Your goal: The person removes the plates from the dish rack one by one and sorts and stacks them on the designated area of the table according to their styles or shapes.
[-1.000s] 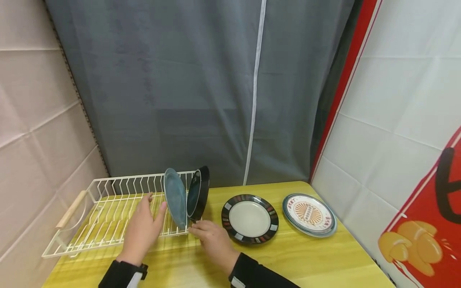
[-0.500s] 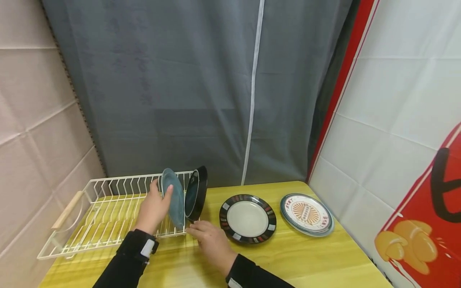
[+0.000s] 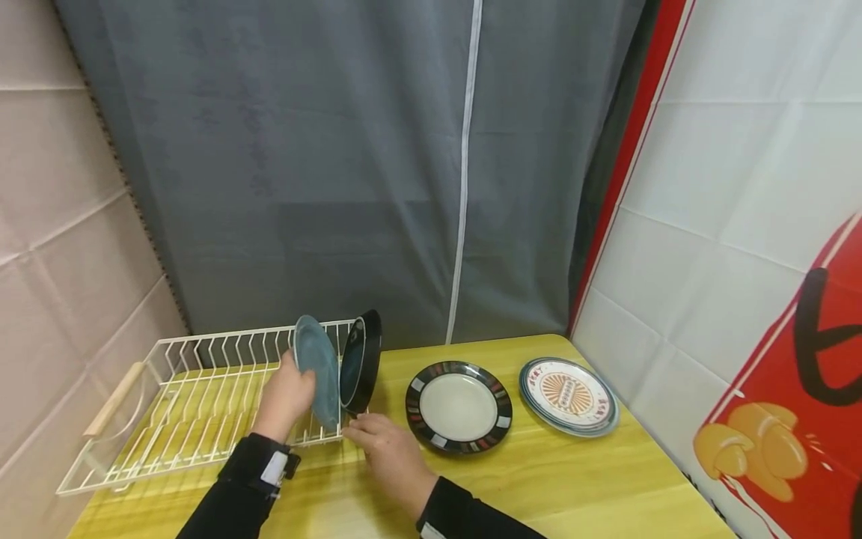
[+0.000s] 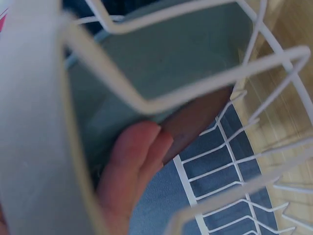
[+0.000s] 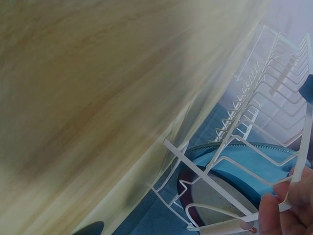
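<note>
A blue plate stands on edge toward the right end of the white wire dish rack, with a dark bowl tilted on its side right of it. My left hand grips the plate at its near left edge. In the left wrist view, its fingers lie against the plate's grey-green face, behind the rack's wires. At the rack's front right corner my right hand holds the frame; the right wrist view shows its fingers around the white wire.
On the yellow wood-grain table, a black-rimmed plate lies right of the rack. Farther right is a stack of plates, the top one patterned. The rack has a wooden handle at its left end. A grey curtain hangs behind.
My left hand has moved up and right from in front of the rack onto the blue plate and grips it. My right hand stays at the rack's corner; the head view has shifted slightly.
</note>
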`<action>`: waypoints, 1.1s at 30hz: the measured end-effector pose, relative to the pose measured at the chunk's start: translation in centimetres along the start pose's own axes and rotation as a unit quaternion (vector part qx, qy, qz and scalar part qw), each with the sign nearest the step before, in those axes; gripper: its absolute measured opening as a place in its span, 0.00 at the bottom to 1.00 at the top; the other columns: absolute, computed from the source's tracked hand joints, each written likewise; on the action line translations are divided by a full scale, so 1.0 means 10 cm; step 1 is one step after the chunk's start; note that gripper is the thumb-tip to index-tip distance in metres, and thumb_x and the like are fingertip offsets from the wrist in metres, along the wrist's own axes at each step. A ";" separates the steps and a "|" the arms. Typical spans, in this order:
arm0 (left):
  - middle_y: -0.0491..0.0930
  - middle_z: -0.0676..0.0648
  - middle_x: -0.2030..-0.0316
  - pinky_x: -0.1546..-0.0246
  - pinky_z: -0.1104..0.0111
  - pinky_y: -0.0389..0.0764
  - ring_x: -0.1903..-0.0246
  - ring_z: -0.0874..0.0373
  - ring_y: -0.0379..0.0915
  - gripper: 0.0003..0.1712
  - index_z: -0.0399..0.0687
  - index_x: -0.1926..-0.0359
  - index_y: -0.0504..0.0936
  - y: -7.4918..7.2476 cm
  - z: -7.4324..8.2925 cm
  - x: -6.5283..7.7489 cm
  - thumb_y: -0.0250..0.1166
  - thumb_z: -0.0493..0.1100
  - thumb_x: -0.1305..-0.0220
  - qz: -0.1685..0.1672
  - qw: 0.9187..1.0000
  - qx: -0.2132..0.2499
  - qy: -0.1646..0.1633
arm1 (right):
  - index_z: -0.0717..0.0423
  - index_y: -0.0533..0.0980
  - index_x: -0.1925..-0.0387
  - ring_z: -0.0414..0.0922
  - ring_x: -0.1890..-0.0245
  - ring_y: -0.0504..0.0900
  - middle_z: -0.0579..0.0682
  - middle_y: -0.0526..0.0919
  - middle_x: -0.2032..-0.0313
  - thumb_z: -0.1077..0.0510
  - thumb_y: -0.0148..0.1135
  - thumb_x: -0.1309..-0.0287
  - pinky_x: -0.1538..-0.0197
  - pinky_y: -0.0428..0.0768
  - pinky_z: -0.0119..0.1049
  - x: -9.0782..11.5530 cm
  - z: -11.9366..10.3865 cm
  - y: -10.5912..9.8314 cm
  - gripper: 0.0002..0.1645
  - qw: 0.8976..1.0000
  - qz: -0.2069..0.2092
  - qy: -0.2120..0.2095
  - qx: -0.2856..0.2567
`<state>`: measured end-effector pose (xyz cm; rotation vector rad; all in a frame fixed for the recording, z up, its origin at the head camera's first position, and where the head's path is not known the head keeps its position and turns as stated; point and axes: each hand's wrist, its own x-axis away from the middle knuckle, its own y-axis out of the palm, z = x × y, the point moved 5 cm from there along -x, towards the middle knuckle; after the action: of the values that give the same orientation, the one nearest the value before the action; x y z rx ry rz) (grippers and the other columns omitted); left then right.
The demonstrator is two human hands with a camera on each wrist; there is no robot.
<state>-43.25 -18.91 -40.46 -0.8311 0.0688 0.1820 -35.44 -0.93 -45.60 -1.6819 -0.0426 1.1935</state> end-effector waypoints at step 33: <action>0.68 0.60 0.42 0.47 0.82 0.67 0.44 0.70 0.66 0.35 0.57 0.28 0.58 -0.52 0.23 0.88 0.52 0.33 0.35 0.266 0.898 0.295 0.187 | 0.42 0.80 0.46 0.38 0.40 0.78 0.40 0.84 0.46 0.57 0.59 0.35 0.41 0.80 0.35 0.00 0.09 -0.05 0.17 0.986 -0.073 0.098 -0.110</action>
<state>-33.63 -19.45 -36.25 -0.2094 0.6891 0.4873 -35.83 -0.01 -45.23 -1.9471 -0.1780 0.9369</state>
